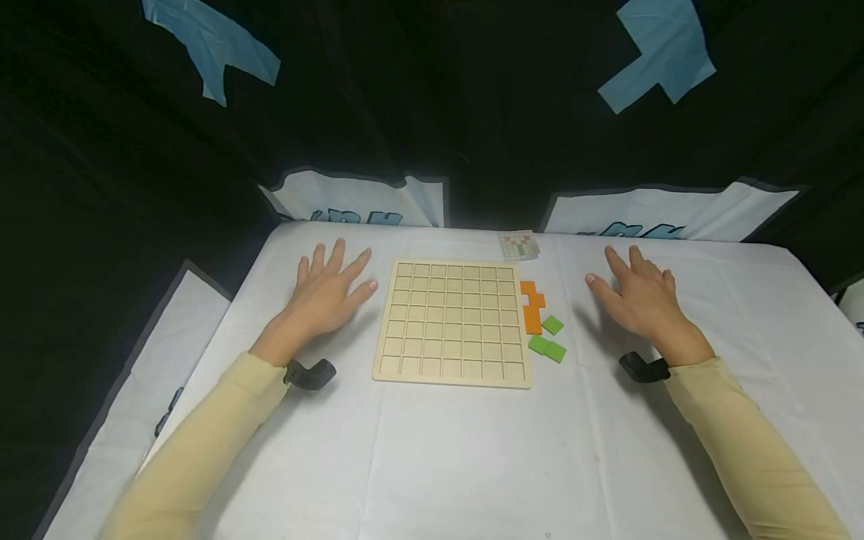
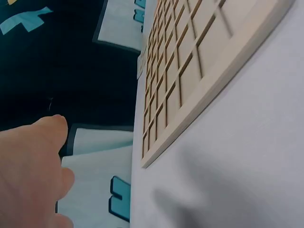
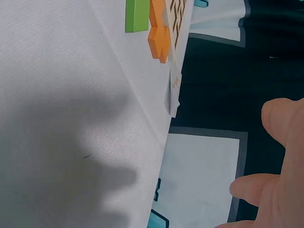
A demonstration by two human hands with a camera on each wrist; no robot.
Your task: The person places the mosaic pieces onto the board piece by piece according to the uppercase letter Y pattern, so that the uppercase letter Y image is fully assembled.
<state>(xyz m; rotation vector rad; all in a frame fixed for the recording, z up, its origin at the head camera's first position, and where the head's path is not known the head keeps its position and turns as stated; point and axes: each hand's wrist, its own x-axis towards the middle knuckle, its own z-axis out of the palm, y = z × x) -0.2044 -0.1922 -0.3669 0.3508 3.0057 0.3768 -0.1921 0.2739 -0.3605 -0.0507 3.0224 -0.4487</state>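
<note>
A square wooden grid board [image 1: 454, 324] lies on the white table between my two hands, its cells bare. My left hand [image 1: 324, 294], fingers spread, hovers to the left of the board and holds nothing; its shadow falls on the cloth. Off to the right, my right hand [image 1: 636, 294] is also spread and holds nothing. Along the board's right edge lie orange puzzle pieces [image 1: 532, 319]. Green puzzle pieces [image 1: 555, 352] sit just nearer to me, one of them a single green square [image 1: 553, 325] set apart. In the right wrist view, a green piece [image 3: 137, 16] shows beside the orange ones.
A small printed paper [image 1: 518, 245] with a coloured grid lies behind the board's far right corner. Black curtains [image 1: 432, 112] with blue tape hang behind the table [image 1: 472, 457]. Each wrist wears a dark camera mount, such as the left mount [image 1: 311, 375].
</note>
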